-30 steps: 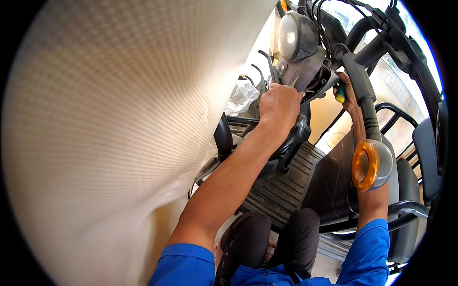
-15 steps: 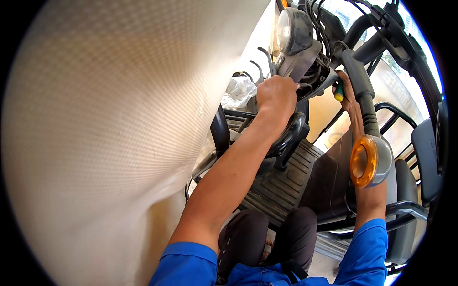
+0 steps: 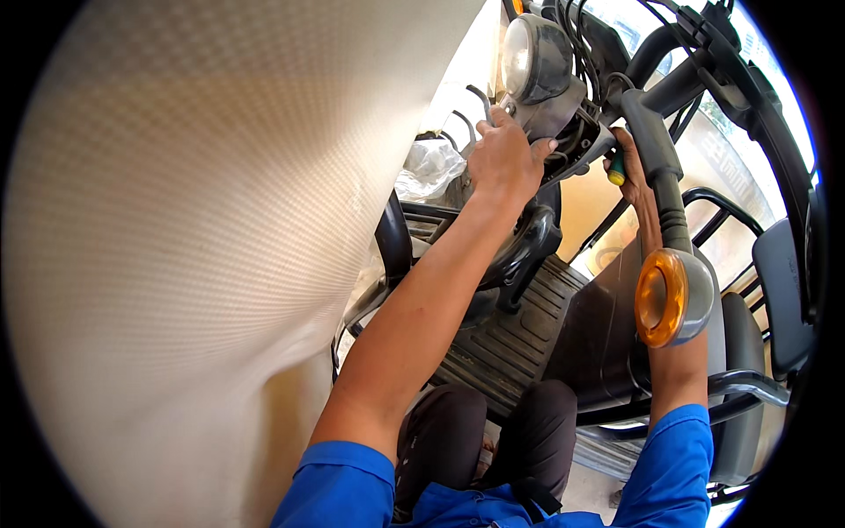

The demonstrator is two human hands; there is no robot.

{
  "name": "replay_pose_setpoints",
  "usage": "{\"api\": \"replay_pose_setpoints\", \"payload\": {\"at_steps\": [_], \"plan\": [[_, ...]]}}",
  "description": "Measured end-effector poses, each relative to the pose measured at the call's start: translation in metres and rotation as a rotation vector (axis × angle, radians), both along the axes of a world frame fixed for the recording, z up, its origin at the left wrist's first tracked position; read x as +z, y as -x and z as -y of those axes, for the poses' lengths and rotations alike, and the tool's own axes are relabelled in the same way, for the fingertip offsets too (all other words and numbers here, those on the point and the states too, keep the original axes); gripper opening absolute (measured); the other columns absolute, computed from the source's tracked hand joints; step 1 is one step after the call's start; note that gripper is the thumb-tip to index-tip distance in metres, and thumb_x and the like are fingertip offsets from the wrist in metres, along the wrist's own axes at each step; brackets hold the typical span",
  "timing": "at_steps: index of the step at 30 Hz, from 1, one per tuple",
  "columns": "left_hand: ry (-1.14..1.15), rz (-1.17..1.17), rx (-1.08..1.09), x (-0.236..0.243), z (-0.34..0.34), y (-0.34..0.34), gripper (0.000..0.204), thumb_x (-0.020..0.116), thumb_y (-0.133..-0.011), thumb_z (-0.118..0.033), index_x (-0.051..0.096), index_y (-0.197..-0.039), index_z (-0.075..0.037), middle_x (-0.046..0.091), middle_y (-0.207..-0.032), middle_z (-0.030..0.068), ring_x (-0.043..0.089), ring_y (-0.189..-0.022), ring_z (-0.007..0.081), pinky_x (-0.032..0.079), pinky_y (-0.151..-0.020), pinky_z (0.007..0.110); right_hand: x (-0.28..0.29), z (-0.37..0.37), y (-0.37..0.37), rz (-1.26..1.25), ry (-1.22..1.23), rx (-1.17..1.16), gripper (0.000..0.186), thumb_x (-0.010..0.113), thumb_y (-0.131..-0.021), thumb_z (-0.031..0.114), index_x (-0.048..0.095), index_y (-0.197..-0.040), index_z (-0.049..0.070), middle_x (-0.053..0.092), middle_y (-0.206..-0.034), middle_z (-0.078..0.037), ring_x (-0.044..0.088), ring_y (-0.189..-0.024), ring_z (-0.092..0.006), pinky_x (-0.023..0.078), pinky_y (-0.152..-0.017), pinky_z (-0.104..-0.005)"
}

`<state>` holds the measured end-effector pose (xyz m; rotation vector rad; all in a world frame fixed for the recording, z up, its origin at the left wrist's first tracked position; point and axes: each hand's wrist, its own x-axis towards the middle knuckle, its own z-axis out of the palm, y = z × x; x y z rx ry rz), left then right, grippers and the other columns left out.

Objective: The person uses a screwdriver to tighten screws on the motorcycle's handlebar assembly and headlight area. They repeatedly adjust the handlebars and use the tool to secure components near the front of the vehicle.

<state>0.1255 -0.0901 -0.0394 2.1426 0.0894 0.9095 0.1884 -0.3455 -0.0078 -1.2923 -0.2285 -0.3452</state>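
Observation:
In the upper middle, a round headlight point(image 3: 535, 60) sits on a scuffed grey housing point(image 3: 550, 110), whose side facing the handlebar stands open, with wires showing inside. My left hand point(image 3: 506, 163) grips the lower part of this housing, forefinger up along its front and thumb apart on the near edge. Behind the handlebar grip, my right hand point(image 3: 635, 167) is closed round a screwdriver point(image 3: 617, 169) with a green handle and yellow end; its shaft is hidden. Part of that hand is covered by the black handlebar grip point(image 3: 650, 141).
An orange turn signal point(image 3: 662, 297) hangs in front of my right forearm. Pale textured sheeting point(image 3: 202, 220) fills the left side. A clear plastic bag point(image 3: 431, 167) lies past my left wrist. Below are a ribbed footboard point(image 3: 493, 352) and black tube rails point(image 3: 748, 385); a mirror point(image 3: 783, 295) stands far right.
My left hand has shifted up along the housing, its forefinger and thumb spreading from a closed fist. My right hand keeps the screwdriver. The whole view has slid slightly.

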Motion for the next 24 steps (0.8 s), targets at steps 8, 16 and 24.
{"api": "replay_pose_setpoints", "payload": {"at_steps": [8,16,24], "plan": [[-0.047,-0.051,-0.077,0.001,-0.005,-0.010,0.055,0.066,-0.094,-0.046,0.066,-0.095,0.009,0.069,-0.090,0.0302,0.069,-0.090,0.0451,0.055,-0.080,0.049,0.002,-0.005,-0.007,0.007,0.007,0.008,0.033,0.062,-0.096,0.024,0.055,-0.118,0.000,0.066,-0.101,-0.013,0.067,-0.085,-0.0247,0.058,-0.076,-0.0412],[-0.099,-0.099,-0.075,0.003,-0.008,-0.008,0.056,0.062,-0.096,-0.048,0.066,-0.102,0.007,0.068,-0.098,0.0292,0.068,-0.097,0.0444,0.054,-0.084,0.049,0.002,-0.011,-0.018,0.022,0.010,0.012,0.034,0.061,-0.097,0.025,0.055,-0.119,0.001,0.066,-0.102,-0.013,0.067,-0.086,-0.0248,0.058,-0.077,-0.0413],[-0.054,-0.156,-0.013,0.003,0.002,0.004,0.063,0.059,-0.098,-0.047,0.053,-0.125,0.010,0.054,-0.120,0.0364,0.066,-0.102,0.0465,0.056,-0.085,0.047,0.015,-0.019,-0.027,0.048,0.009,0.027,0.034,0.060,-0.097,0.026,0.054,-0.120,0.001,0.066,-0.103,-0.012,0.067,-0.088,-0.0248,0.058,-0.078,-0.0413]]}}
